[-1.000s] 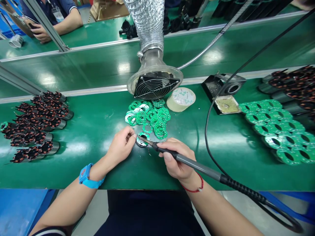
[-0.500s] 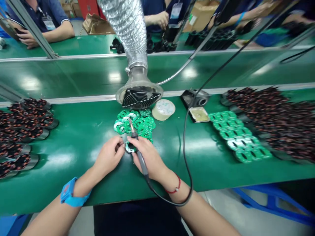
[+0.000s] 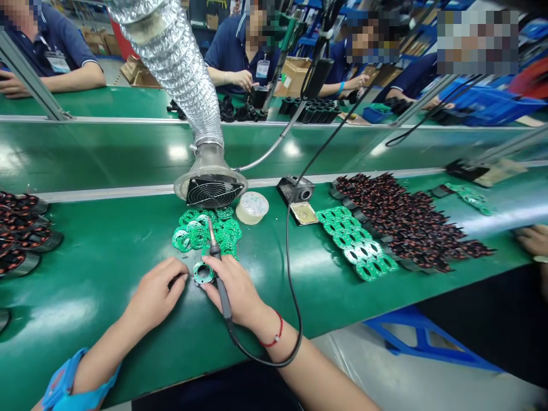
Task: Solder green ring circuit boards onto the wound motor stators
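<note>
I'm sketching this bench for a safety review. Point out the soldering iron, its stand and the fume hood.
Soldering iron (image 3: 222, 293): head view, on its grey handle.
Soldering iron stand (image 3: 306, 186): head view, on its holder.
Fume hood (image 3: 214, 193): head view, on its fan grille.

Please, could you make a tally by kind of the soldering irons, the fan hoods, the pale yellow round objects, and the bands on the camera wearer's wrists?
Soldering iron: 1
Fan hood: 1
Pale yellow round object: 1
Blue wristband, left wrist: 1
Red bracelet, right wrist: 1
Total: 5
</note>
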Demonstrator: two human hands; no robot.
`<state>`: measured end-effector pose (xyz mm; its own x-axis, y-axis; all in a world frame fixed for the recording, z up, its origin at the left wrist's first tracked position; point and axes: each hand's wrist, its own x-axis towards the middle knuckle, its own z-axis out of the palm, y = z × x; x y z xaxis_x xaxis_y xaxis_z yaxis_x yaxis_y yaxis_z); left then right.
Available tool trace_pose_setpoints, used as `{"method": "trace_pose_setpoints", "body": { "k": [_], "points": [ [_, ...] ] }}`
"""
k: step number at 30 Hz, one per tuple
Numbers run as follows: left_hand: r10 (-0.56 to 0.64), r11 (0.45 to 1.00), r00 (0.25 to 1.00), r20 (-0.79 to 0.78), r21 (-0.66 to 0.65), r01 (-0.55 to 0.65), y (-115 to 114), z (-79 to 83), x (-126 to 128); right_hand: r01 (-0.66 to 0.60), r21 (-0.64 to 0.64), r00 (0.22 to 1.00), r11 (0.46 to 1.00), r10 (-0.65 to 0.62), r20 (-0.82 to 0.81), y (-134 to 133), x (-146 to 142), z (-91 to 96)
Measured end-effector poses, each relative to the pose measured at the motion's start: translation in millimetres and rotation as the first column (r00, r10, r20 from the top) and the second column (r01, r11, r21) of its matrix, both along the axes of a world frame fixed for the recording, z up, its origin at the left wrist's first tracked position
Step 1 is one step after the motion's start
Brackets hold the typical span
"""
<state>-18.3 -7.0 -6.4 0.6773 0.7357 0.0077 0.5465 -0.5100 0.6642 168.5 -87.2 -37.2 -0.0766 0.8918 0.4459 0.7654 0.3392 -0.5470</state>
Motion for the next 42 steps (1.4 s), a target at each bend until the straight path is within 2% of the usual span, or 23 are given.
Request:
{"method": "trace_pose_setpoints", "body": {
  "k": [3,6,9,13,16,19,24,27,34,38,42],
  "points": [
    [0.047,0.999,0.995,0.083,-0.027,-0.045,-2.1,0.7,2.2,-0.019,0.030,0.999,0.999,0.018,0.032,0.8,-4.5,1.4],
    [0.093,0.990,0.984,0.154,-0.118,-0.076,-3.7,-1.7,6.6,-0.121,0.109,0.992,0.987,0.116,0.049,0.6,-8.9,7.0],
    [0.135,0.972,0.966,0.221,-0.217,-0.086,-2.3,-5.7,9.8,-0.204,0.187,0.974,0.961,0.179,0.139,-0.2,-11.6,12.3],
    [0.201,0.921,0.956,0.215,-0.373,-0.110,0.6,-6.1,11.3,-0.144,0.245,0.977,0.959,0.098,0.189,-1.4,-10.4,13.0],
    [0.259,0.863,0.945,0.198,-0.488,-0.135,0.9,-3.0,11.5,-0.093,0.231,0.983,0.969,0.052,0.177,-2.7,-8.2,11.0],
    [0.299,0.824,0.935,0.191,-0.545,-0.153,0.7,-1.8,11.5,-0.085,0.216,0.986,0.973,0.051,0.161,-3.7,-7.9,8.1],
    [0.339,0.782,0.929,0.147,-0.593,-0.192,0.4,-4.4,11.7,-0.051,0.218,0.998,0.975,0.041,0.047,-3.1,-8.4,4.0],
    [0.335,0.780,0.934,0.124,-0.593,-0.201,0.3,-4.5,13.0,-0.051,0.218,0.997,0.975,0.061,-0.040,-2.3,-6.7,6.4],
    [0.359,0.769,0.928,0.095,-0.594,-0.237,2.0,-6.9,15.6,0.039,0.266,0.974,0.963,0.023,-0.225,-4.1,0.1,12.1],
    [0.391,0.757,0.909,0.142,-0.611,-0.230,0.1,-2.7,18.5,0.150,0.187,0.929,0.971,-0.074,-0.363,-12.6,2.4,7.4],
    [0.421,0.728,0.885,0.198,-0.656,-0.199,0.5,-1.4,20.9,0.163,0.144,0.836,0.976,-0.059,-0.546,-18.5,7.1,-4.0]
  ]
}}
